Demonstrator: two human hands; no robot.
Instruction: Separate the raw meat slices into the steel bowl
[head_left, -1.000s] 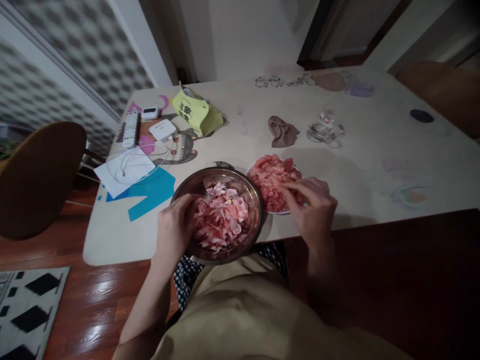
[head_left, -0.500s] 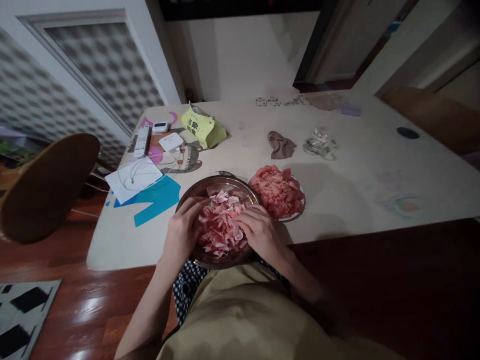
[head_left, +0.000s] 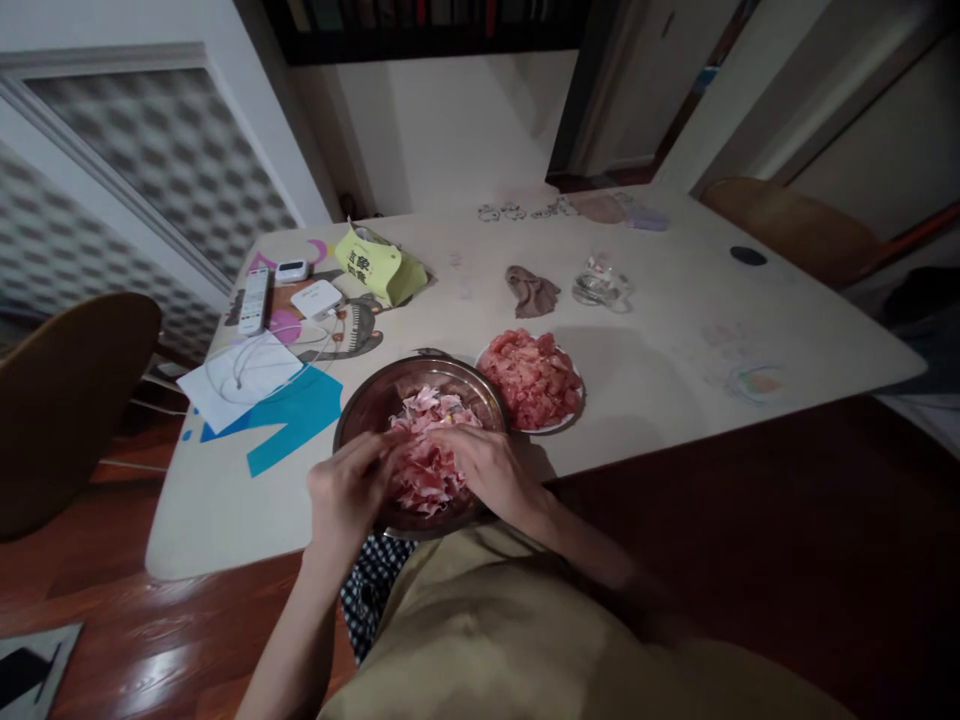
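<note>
A steel bowl [head_left: 360,405] sits at the near edge of the pale table [head_left: 675,330], filled with pink raw meat slices [head_left: 427,415]. Both of my hands are in the bowl. My left hand [head_left: 349,490] comes in from the left rim and my right hand [head_left: 491,470] from the right, their fingers meeting on one meat piece in the heap's middle. Just right of the bowl, touching it, a white plate [head_left: 559,422] holds a mound of redder meat [head_left: 531,375].
A brown cloth [head_left: 529,290] and a glass mug [head_left: 600,285] lie behind the plate. At the back left are a yellow bag [head_left: 379,265], a remote [head_left: 253,298], small white devices and papers with cables [head_left: 244,370]. Wooden chairs [head_left: 64,395] stand at left and far right.
My right hand left the plate of red meat and moved into the bowl. My left hand shifted toward the heap's middle, so both hands now meet on a piece. The view tilted up.
</note>
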